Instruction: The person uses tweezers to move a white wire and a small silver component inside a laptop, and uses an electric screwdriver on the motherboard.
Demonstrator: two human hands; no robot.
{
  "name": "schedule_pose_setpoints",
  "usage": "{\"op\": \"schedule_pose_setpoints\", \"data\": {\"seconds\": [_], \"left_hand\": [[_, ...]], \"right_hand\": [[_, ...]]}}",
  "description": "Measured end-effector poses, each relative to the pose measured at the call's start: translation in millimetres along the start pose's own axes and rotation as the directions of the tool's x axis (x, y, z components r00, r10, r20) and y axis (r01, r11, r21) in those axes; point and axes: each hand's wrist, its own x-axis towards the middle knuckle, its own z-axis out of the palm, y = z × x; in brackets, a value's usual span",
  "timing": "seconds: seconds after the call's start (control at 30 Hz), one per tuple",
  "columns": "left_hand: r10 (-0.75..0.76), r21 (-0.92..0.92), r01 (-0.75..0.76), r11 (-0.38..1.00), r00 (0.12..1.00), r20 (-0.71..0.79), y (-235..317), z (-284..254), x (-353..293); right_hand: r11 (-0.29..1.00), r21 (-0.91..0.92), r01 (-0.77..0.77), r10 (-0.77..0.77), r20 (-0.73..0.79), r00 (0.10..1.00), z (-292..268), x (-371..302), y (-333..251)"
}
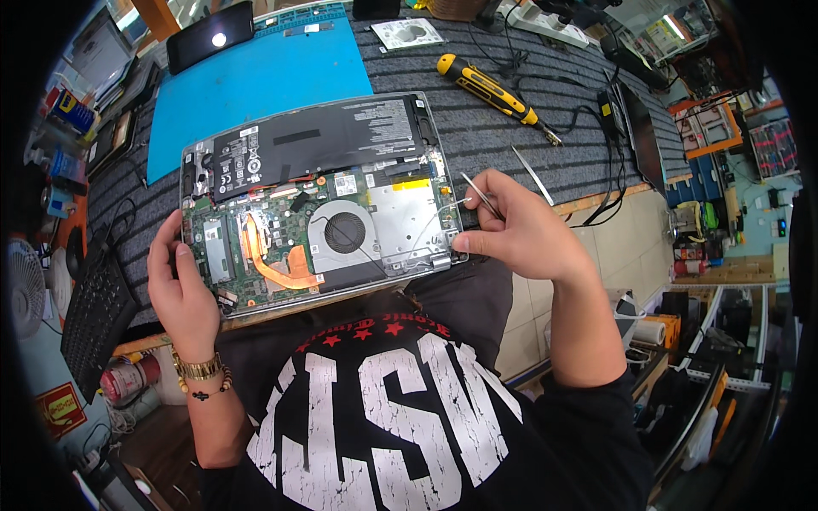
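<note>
Shirt (383, 417), laptop (328, 140), curved pipe (290, 279), apparently copper.

Left fingers (162, 260) bent, right fingers (500, 189) pinched, elbows bent

An opened laptop (388, 217) fills the middle — left hand (181, 285) against its left edge, right hand (515, 223) pinching a slim metal tool (479, 192) at its right. Upper right, a yellow-black screwdriver (490, 89); upper left, a blue mat (273, 81).

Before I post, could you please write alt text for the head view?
A person's left hand touches an opened laptop, battery and fan exposed; the right hand holds a slim metal tool at the laptop's edge. A screwdriver lies beyond.
</note>
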Motion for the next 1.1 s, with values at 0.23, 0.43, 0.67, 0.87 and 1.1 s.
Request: {"op": "schedule_pose_setpoints", "data": {"seconds": [0.23,0.43,0.67,0.87,1.1], "left_hand": [[-0.033,-0.052,0.033,0.998,0.999,-0.005,4.9,-0.1,-0.7],[-0.045,-0.105,0.044,0.994,0.999,-0.002,1.2,-0.5,-0.6],[-0.048,-0.164,0.046,0.985,0.999,-0.010,-1.6,-0.9,-1.5],[-0.065,-0.169,0.062,0.984,0.998,-0.013,-2.6,-2.5,-0.5],[-0.076,-0.268,0.089,0.959,0.995,0.057,-4.7,-15.0,-5.1]], "right_hand": [[0.983,-0.129,-0.127,0.133,0.036,0.990,-1.8,13.4,-23.5],[0.979,-0.193,-0.070,0.073,0.009,0.997,-2.6,9.9,-16.0],[0.993,0.111,-0.039,0.042,-0.028,0.999,3.0,1.2,5.6],[0.996,-0.083,-0.031,0.028,-0.041,0.999,4.1,-0.4,-11.2],[0.996,0.073,0.056,-0.055,-0.011,0.998,3.5,-16.5,10.9]]}}
